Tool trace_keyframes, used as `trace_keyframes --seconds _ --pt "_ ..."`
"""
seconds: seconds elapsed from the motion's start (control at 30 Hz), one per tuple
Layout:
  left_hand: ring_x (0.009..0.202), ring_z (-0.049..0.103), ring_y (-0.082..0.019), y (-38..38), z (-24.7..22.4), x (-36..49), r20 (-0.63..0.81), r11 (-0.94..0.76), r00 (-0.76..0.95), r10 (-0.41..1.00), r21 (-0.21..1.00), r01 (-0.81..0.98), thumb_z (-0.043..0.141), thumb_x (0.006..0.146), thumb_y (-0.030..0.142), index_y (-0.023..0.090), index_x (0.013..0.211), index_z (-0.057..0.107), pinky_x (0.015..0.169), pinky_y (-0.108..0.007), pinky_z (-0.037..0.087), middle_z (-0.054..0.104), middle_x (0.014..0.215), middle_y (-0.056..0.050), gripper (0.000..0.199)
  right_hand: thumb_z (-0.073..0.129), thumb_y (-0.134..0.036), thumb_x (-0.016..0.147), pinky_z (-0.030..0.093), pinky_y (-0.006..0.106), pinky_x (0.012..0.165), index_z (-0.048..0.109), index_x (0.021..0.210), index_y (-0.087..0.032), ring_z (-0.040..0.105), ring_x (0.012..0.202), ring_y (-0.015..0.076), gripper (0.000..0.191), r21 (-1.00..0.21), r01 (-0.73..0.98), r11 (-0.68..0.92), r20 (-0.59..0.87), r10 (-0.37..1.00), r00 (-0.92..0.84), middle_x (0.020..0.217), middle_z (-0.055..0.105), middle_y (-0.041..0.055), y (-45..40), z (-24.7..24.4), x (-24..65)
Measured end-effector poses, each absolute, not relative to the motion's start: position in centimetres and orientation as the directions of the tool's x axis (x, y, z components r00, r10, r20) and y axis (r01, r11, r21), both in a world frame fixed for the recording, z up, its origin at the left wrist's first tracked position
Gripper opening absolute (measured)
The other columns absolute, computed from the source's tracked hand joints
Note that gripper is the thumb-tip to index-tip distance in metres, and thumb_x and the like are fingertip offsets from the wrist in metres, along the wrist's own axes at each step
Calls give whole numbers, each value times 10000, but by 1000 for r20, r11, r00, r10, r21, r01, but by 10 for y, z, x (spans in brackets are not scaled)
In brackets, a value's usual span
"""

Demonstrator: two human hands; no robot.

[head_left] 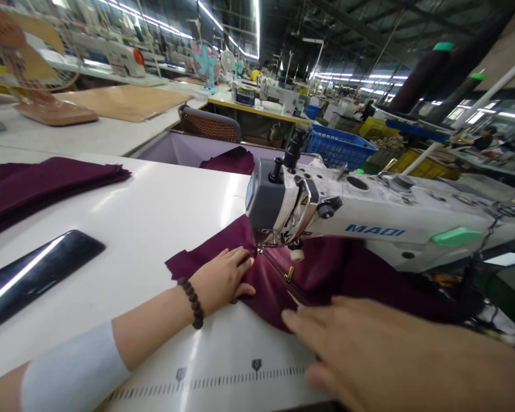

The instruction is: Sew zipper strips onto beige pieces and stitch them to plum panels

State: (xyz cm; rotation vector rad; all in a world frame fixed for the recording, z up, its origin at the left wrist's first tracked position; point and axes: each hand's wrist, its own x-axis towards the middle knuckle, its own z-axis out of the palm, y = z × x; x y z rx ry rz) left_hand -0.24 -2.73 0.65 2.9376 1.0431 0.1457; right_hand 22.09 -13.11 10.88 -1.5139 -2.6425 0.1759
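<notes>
Maroon fabric [266,286] lies on the white table under the head of a sewing machine [352,212]. A zipper with a gold pull [289,274] runs across it, right of the needle area. My left hand [225,277], with a dark bead bracelet at the wrist, rests flat on the fabric just left of the presser foot, fingers extended. Close to the camera, my right hand [343,343] reaches over the fabric's lower right part with its fingers stretched out. Whether its fingertips touch the cloth cannot be made out.
Stacked maroon pieces [47,186] lie at the left, above a glossy dark strip [38,269]. A ruler scale [214,382] marks the table's front. Behind are an orange fan [54,109], a chair [210,125] and a blue basket [341,146]. Thread cones [424,80] stand at upper right.
</notes>
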Motion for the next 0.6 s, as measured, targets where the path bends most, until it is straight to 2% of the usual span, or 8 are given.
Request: trace_keyframes --seconds 0.13,0.23,0.3,0.37,0.43,0.47,0.53,0.6 --pt "1140 466 -300 -21 -2 -10 82 -799 795 601 85 595 523 807 517 89 1195 512 952 -429 376 518 1206 -172 577 484 -394 838 466 360 780 634 1066 -228 612 911 251 319 -43 824 566 -110 817 -567 1053 637 77 -95 105 243" --pt "1067 528 -266 -19 5 -10 85 -794 790 607 120 596 513 817 509 115 1153 547 924 -394 410 544 1169 -146 518 480 -355 857 488 276 732 651 1042 -202 631 902 207 295 -155 781 605 -277 732 -622 984 666 60 -83 99 241" --pt "1016 560 -247 -20 12 -7 83 -789 786 613 132 601 525 817 490 114 1122 566 908 -371 429 563 1134 -132 486 482 -327 865 488 221 690 621 1100 -204 636 890 171 300 -262 747 611 -404 634 -660 959 675 38 -86 100 232" --pt "982 578 -232 -23 18 -2 78 -788 788 611 156 596 551 804 478 104 1107 574 898 -340 441 572 1111 -123 482 477 -265 874 476 183 623 574 1163 -226 653 795 131 308 -330 730 598 -480 560 -675 870 691 1 -88 102 222" --pt "963 586 -225 -26 21 3 79 -783 786 613 191 591 570 792 473 95 1100 577 875 -315 458 579 1087 -121 488 478 -198 867 465 186 607 588 1135 -238 647 714 123 293 -287 755 590 -425 628 -652 794 689 -12 -85 97 215" --pt "959 588 -227 -27 21 5 85 -777 781 619 208 594 577 788 471 91 1093 580 863 -311 467 583 1076 -122 487 470 -166 862 466 206 637 607 1096 -230 641 720 135 279 -220 783 581 -335 709 -620 795 684 1 -80 90 212" --pt "960 586 -236 -28 20 8 100 -762 764 637 232 605 593 776 470 89 1068 588 848 -318 477 587 1060 -127 480 442 -140 863 458 285 757 603 1076 -204 620 838 178 275 -72 842 535 -87 838 -539 930 662 55 -69 68 208" --pt "982 575 -245 -29 17 9 113 -752 751 651 233 617 615 759 463 87 1066 583 866 -332 469 578 1084 -135 486 405 -155 885 414 364 875 513 1200 -200 554 1011 205 337 -34 858 513 57 858 -510 1106 597 89 -59 41 204"
